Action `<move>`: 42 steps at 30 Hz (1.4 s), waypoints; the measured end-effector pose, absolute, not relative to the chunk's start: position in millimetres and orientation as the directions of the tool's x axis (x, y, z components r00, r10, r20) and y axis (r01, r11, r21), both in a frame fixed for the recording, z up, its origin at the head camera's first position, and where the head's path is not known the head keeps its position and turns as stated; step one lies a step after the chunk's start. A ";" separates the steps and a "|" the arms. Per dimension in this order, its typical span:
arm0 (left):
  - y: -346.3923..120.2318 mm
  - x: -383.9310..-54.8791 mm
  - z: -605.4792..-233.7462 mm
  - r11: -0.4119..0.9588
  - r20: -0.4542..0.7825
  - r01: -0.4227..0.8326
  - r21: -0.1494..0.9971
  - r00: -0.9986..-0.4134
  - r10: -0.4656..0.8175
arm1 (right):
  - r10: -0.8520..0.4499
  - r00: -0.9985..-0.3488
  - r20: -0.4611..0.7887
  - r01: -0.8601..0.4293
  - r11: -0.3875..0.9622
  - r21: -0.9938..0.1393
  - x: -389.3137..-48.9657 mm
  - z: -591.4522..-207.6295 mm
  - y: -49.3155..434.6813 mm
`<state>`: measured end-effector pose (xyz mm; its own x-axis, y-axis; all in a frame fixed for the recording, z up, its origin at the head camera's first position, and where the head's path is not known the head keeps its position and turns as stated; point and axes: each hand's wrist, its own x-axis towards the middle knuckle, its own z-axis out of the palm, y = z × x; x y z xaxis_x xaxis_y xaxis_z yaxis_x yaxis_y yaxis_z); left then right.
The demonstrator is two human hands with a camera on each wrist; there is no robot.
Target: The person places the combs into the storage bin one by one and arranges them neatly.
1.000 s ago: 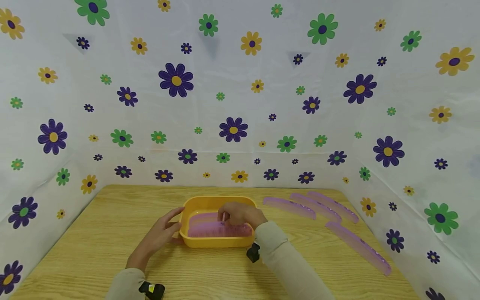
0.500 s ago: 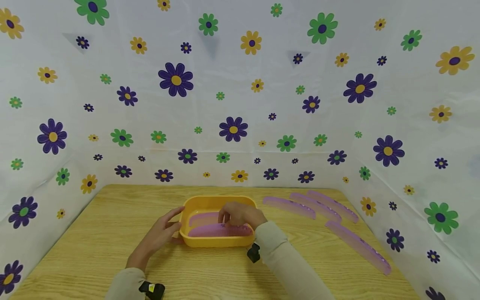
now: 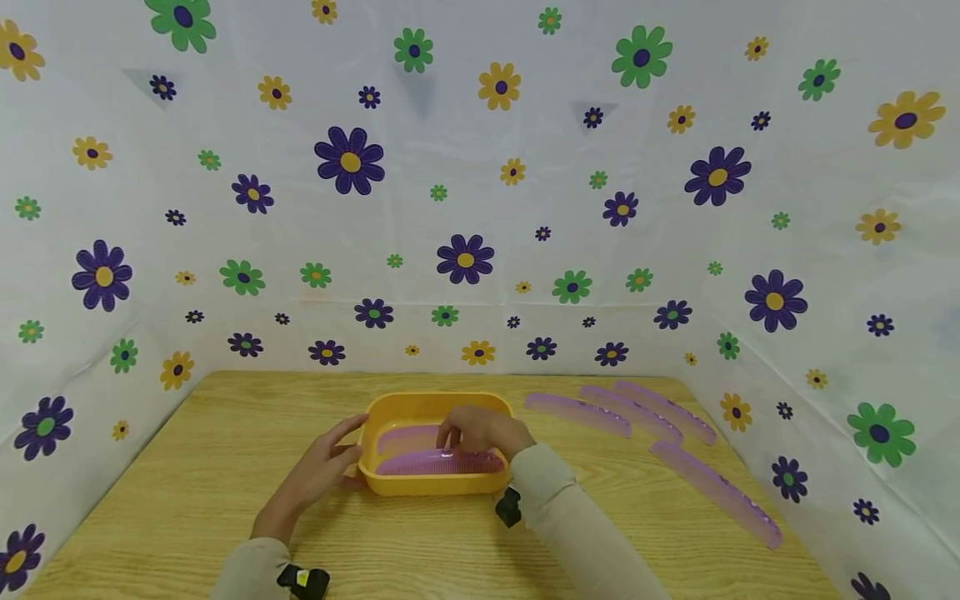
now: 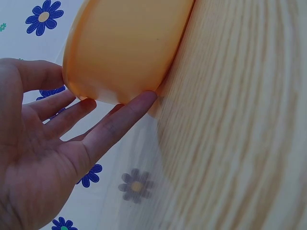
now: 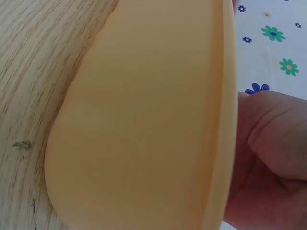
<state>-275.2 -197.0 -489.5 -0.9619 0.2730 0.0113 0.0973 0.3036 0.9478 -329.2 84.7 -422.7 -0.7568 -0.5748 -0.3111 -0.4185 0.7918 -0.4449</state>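
Note:
A yellow plastic tub (image 3: 435,484) stands on the table, seen from outside in both wrist views. My left hand (image 3: 321,468) touches its left end with spread, mostly straight fingers; in the left wrist view the fingertips (image 4: 149,97) press against the end wall. My right hand (image 3: 480,431) reaches down inside the tub, fingers curled, pinching the upper edge of a translucent purple comb (image 3: 420,462), whose teeth face the front wall. Behind it in the tub lies another purple comb (image 3: 405,438), partly covered by the right hand. In the right wrist view the tub wall (image 5: 139,115) hides the fingertips.
Several more purple combs lie on the wooden table (image 3: 187,467) to the right of the tub: one comb (image 3: 577,414) close by, others behind, and a longer-looking comb (image 3: 718,494) nearer the front right. A white flowered cloth (image 3: 420,217) walls off the back and sides.
The front comb has tilted and sunk slightly in the tub under my right fingers, showing a narrower face. My left hand and the tub have stayed put.

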 end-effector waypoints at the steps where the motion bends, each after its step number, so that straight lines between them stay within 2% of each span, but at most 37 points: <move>1: -197.1 -275.1 -489.5 0.303 0.011 0.096 0.948 -0.962 0.272 | -0.574 -0.757 -0.312 -0.417 0.793 -0.445 -329.0 -422.9 84.9; 15: -196.8 -274.8 -490.1 0.306 0.009 0.095 0.947 -0.963 0.270 | -0.559 -0.771 -0.307 -0.369 0.784 -0.500 -324.7 -421.8 90.6; 24: -195.1 -273.2 -490.8 0.316 -0.001 0.084 0.945 -0.966 0.258 | -0.580 -0.771 -0.263 -0.426 0.777 -0.464 -322.1 -418.4 95.7; 42: -197.1 -275.4 -489.8 0.313 0.004 0.089 0.945 -0.965 0.262 | -0.610 -0.770 -0.187 -0.456 0.731 -0.508 -320.0 -403.0 123.9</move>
